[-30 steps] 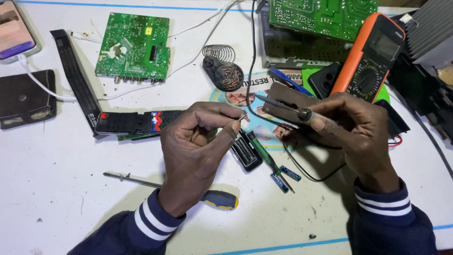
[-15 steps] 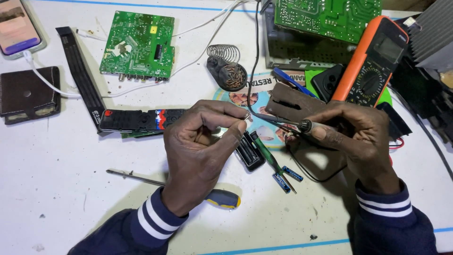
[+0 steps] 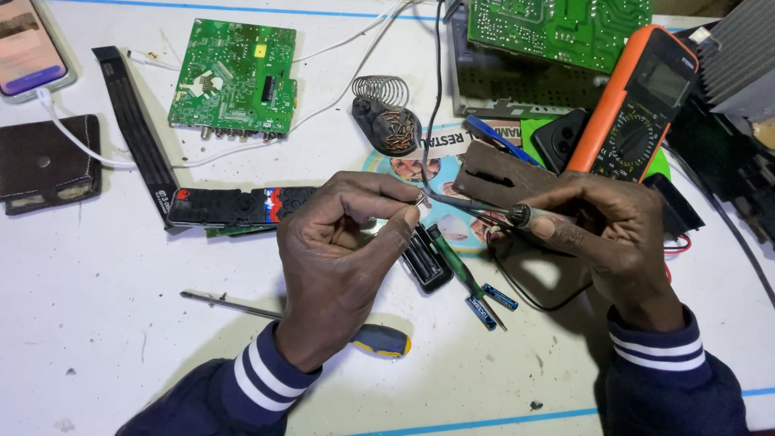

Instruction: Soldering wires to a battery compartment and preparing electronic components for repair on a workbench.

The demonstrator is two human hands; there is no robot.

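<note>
Hands meet over the middle of a white worktable [image 3: 97, 323]. The left hand [image 3: 343, 250] is curled almost closed, thumb and forefinger pinching a tiny metal part [image 3: 419, 196] that is too small to make out. The right hand [image 3: 601, 230] is wrapped around the handle of a soldering iron [image 3: 476, 210], its thin tip reaching leftward to touch or nearly touch that pinched part. Just below the hands lie a black battery holder [image 3: 428, 260], a green-handled screwdriver [image 3: 456, 262] and two small blue batteries [image 3: 491, 303]. A screwdriver with a blue and yellow handle [image 3: 379, 339] lies under the left wrist. Left of the left hand rests a black remote control [image 3: 234, 206] on a green strip. Farther back sit a green circuit board [image 3: 234, 79], a coiled iron stand [image 3: 386, 113], and an orange multimeter [image 3: 638, 101] just behind the right hand. A phone [image 3: 28, 48] on a white cable and a dark wallet-like case [image 3: 44, 161] lie at the far left
</note>
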